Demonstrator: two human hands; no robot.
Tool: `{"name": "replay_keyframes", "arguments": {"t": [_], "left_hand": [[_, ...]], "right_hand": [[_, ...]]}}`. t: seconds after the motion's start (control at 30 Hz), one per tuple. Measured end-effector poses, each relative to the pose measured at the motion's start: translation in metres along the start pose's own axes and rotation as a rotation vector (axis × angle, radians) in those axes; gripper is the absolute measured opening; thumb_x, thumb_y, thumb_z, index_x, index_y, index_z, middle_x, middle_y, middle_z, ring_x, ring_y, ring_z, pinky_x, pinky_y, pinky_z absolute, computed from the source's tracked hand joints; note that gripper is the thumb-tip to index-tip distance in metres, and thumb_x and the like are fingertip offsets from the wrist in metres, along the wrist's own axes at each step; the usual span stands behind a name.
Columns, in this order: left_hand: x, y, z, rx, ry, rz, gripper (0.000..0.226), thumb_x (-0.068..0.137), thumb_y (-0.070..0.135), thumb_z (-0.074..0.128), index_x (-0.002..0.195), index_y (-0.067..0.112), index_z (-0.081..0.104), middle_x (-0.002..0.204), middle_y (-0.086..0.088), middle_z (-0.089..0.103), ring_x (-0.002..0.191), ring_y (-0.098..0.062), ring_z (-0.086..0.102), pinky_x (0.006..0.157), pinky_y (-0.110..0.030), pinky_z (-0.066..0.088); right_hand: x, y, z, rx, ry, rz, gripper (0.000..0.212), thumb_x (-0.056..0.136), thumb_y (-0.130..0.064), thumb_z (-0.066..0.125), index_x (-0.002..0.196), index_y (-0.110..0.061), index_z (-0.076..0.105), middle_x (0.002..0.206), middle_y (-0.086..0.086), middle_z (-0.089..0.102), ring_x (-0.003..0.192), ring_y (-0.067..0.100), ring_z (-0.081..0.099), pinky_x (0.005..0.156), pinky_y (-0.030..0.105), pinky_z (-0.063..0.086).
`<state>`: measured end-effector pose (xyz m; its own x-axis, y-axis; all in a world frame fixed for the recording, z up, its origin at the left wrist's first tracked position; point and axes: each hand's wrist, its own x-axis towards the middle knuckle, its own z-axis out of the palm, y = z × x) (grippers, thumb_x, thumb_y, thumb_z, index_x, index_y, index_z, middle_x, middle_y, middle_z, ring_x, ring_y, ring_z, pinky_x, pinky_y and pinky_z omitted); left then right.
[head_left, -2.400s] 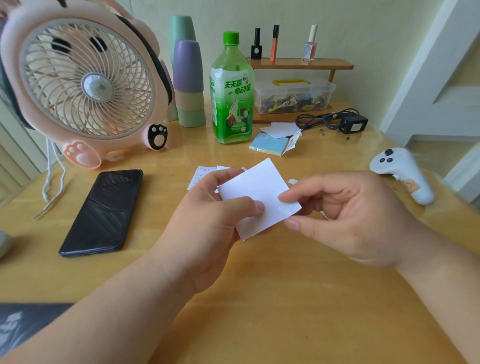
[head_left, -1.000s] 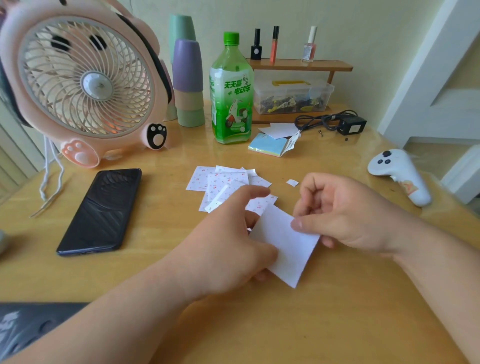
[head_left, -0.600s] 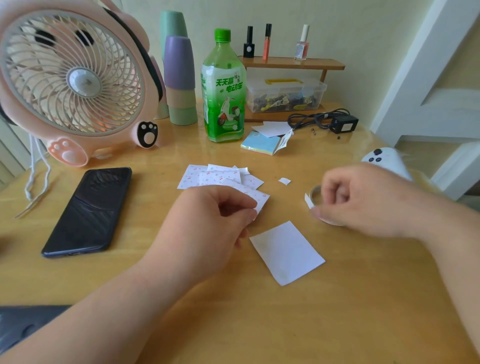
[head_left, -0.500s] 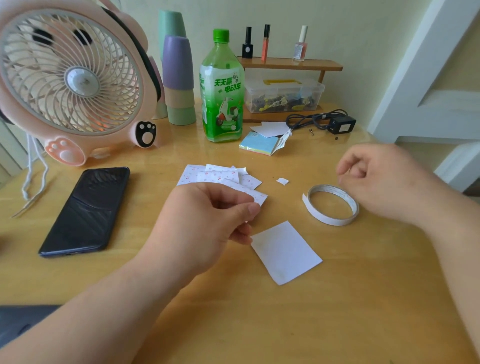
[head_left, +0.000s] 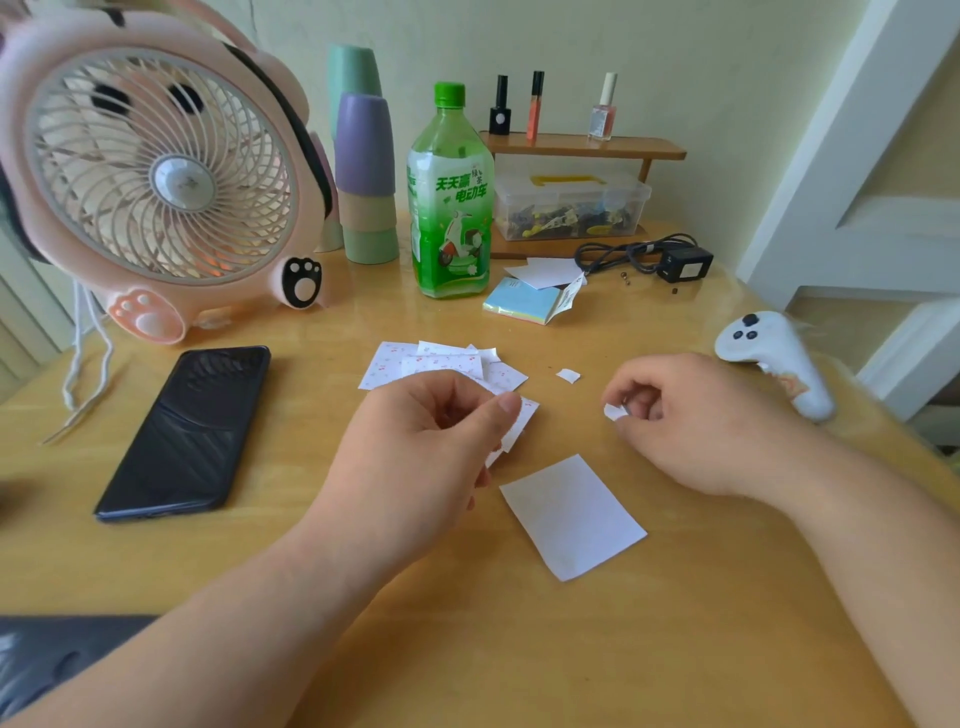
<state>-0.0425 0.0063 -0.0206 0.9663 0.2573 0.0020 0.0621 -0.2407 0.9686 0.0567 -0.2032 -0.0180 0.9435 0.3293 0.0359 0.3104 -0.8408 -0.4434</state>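
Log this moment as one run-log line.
left hand: pinches patterned paper slip | right hand: pinches small white scrap | white sheet: lies flat on table

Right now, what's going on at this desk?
A person is doing paper craft at a wooden table. The left hand pinches a cherry-print paper slip just in front of a pile of similar slips. The right hand pinches a small white scrap. A plain white paper sheet lies flat on the table between the forearms, untouched.

Pink fan (head_left: 161, 182), black phone (head_left: 189, 431), green bottle (head_left: 449, 208)
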Motion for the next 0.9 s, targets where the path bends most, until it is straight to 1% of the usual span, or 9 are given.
{"name": "replay_keyframes", "arguments": {"t": [0.1,0.2,0.27,0.33,0.43,0.57,0.7,0.8,0.9], "left_hand": [[-0.001,0.002,0.000,-0.110,-0.053,0.016,0.001,0.088,0.023,0.076,0.088,0.023,0.076,0.069,0.004,0.071,0.053,-0.013,0.060,0.053,-0.015,0.047],[-0.002,0.002,0.002,-0.211,-0.116,0.036,0.023,0.084,0.022,0.079,0.107,0.024,0.075,0.088,0.007,0.075,0.062,-0.009,0.063,0.058,-0.013,0.048],[-0.004,0.003,0.002,-0.257,-0.149,0.080,0.035,0.077,0.031,0.079,0.111,0.025,0.075,0.092,0.006,0.074,0.067,-0.008,0.062,0.061,-0.013,0.048],[-0.005,0.002,0.003,-0.275,-0.141,0.130,0.039,0.072,0.037,0.076,0.109,0.025,0.077,0.088,0.003,0.073,0.070,-0.008,0.060,0.062,-0.013,0.047],[-0.007,0.004,0.004,-0.329,-0.112,0.169,0.031,0.075,0.035,0.075,0.102,0.022,0.081,0.094,-0.009,0.074,0.071,-0.011,0.058,0.061,-0.015,0.047],[-0.009,0.009,0.004,-0.434,-0.107,0.181,0.015,0.077,0.022,0.073,0.087,0.017,0.083,0.088,-0.015,0.069,0.058,-0.006,0.060,0.056,-0.014,0.047],[-0.008,0.010,0.006,-0.512,-0.092,0.173,0.010,0.082,0.008,0.072,0.085,0.004,0.081,0.087,-0.017,0.064,0.053,-0.006,0.059,0.051,-0.013,0.048],[-0.009,0.010,0.006,-0.532,-0.087,0.164,0.010,0.086,0.002,0.070,0.082,-0.003,0.078,0.078,-0.009,0.063,0.047,-0.007,0.058,0.049,-0.013,0.048],[-0.009,0.009,0.006,-0.518,-0.059,0.198,0.011,0.086,0.006,0.070,0.080,-0.001,0.078,0.078,-0.007,0.064,0.048,-0.009,0.058,0.051,-0.014,0.048]], "right_hand": [[-0.008,-0.011,0.001,0.315,0.115,-0.164,0.021,0.090,-0.012,0.072,0.086,-0.033,0.073,0.075,-0.007,0.064,0.065,0.015,0.057,0.059,0.021,0.047],[-0.023,-0.031,0.004,0.576,0.146,-0.317,0.024,0.088,-0.003,0.073,0.092,-0.026,0.076,0.077,-0.001,0.065,0.067,0.015,0.059,0.059,0.022,0.053],[-0.030,-0.040,0.007,0.653,0.143,-0.369,0.026,0.088,0.000,0.072,0.095,-0.025,0.076,0.080,0.004,0.066,0.071,0.018,0.060,0.059,0.021,0.055],[-0.034,-0.044,0.010,0.729,0.124,-0.408,0.029,0.089,0.002,0.071,0.097,-0.025,0.078,0.084,0.009,0.068,0.073,0.022,0.062,0.061,0.023,0.057],[-0.038,-0.049,0.014,0.857,0.069,-0.438,0.027,0.089,-0.002,0.072,0.101,-0.025,0.079,0.093,0.014,0.071,0.079,0.028,0.063,0.063,0.038,0.063],[-0.040,-0.053,0.020,0.945,0.062,-0.452,0.027,0.085,-0.002,0.070,0.104,-0.019,0.078,0.091,0.016,0.071,0.078,0.025,0.063,0.064,0.046,0.063],[-0.041,-0.056,0.026,0.996,0.115,-0.402,0.023,0.082,-0.004,0.072,0.103,-0.014,0.078,0.086,0.019,0.069,0.076,0.026,0.064,0.063,0.051,0.062],[-0.040,-0.061,0.028,1.044,0.135,-0.360,0.034,0.080,-0.004,0.074,0.111,-0.018,0.070,0.085,0.021,0.067,0.074,0.030,0.065,0.061,0.046,0.061],[-0.040,-0.064,0.026,1.130,0.115,-0.273,0.042,0.078,-0.006,0.083,0.114,-0.015,0.061,0.085,0.022,0.068,0.070,0.029,0.066,0.058,0.038,0.059]]}}
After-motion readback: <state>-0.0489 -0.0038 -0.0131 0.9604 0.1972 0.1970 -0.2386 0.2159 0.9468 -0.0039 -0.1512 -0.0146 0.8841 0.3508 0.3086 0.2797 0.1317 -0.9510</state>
